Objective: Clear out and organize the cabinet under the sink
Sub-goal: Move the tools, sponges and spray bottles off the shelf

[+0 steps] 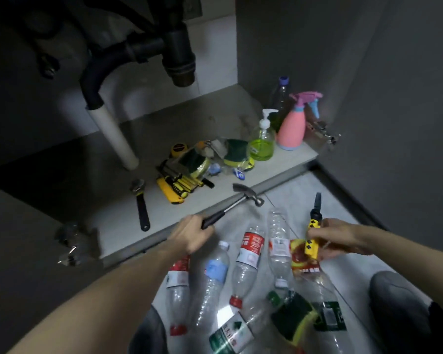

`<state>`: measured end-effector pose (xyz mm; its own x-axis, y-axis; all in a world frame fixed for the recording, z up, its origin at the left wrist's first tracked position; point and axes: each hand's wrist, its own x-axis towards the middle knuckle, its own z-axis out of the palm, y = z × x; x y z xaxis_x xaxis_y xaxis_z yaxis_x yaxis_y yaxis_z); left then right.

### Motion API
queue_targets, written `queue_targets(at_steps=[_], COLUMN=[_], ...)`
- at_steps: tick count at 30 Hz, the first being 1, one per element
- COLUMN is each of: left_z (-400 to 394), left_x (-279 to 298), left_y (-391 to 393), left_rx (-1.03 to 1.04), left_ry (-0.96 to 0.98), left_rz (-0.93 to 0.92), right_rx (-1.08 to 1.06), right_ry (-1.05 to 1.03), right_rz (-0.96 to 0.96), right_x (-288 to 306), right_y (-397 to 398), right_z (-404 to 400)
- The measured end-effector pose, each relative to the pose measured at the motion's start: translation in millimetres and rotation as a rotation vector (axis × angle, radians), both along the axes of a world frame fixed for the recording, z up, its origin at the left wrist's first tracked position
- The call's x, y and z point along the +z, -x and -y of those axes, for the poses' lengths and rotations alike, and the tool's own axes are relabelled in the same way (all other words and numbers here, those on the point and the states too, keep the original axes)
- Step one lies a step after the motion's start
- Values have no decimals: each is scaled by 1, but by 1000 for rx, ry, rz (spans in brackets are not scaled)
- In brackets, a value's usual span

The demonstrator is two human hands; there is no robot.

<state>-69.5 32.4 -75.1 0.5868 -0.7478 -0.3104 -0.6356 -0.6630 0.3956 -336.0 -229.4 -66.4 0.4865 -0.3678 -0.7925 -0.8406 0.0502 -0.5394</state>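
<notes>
The left hand [189, 235] had its fingers curled round the black rubber handle of a steel claw hammer [232, 204]. This grip sat at the butt end. From there the hammer's long axis ran up and to the right, so that its head hung just over the front edge of the pale cabinet floor [279, 162], clear of the clutter. The right hand [335, 238] pinched a yellow-and-black handled tool with a dark blade [313, 226], which stood nearly upright with the blade pointing away from the person; what kind of tool it was could not be told.

Both tools were held above the tiled kitchen floor [304, 190], over a spread of empty clear plastic bottles [248, 261] lying there. Further in, on the cabinet floor, lay a black-handled adjustable wrench [141, 203], nearer to the left hand, beside a heap of yellow-and-black hand tools [177, 187] and green-and-yellow sponges [234, 152]. At the right wall stood a green pump bottle [262, 141] and a pink spray bottle [293, 126].

Judging by this, the hammer's head pointed toward the tool heap, so the left hand looked better placed to set it down there.
</notes>
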Motion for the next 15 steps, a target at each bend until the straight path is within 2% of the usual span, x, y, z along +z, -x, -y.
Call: queue_targets(at_steps=[2, 4, 5, 10, 15], left_z=[9, 14, 15, 22, 26], left_x=[-20, -36, -43, -72, -90], left_y=[13, 18, 18, 11, 2], left_rx=[-38, -48, -59, -133, -52], left_ry=[-56, -73, -79, -124, -195], left_rz=[-8, -17, -5, 59, 21], right_rx=[81, 296, 375, 364, 274], right_ry=[259, 568, 651, 649, 713], right_rz=[-135, -346, -409, -445, -395], right_x=[-16, -29, -35, -70, -106], right_y=[11, 17, 19, 26, 33], right_z=[11, 20, 22, 26, 16])
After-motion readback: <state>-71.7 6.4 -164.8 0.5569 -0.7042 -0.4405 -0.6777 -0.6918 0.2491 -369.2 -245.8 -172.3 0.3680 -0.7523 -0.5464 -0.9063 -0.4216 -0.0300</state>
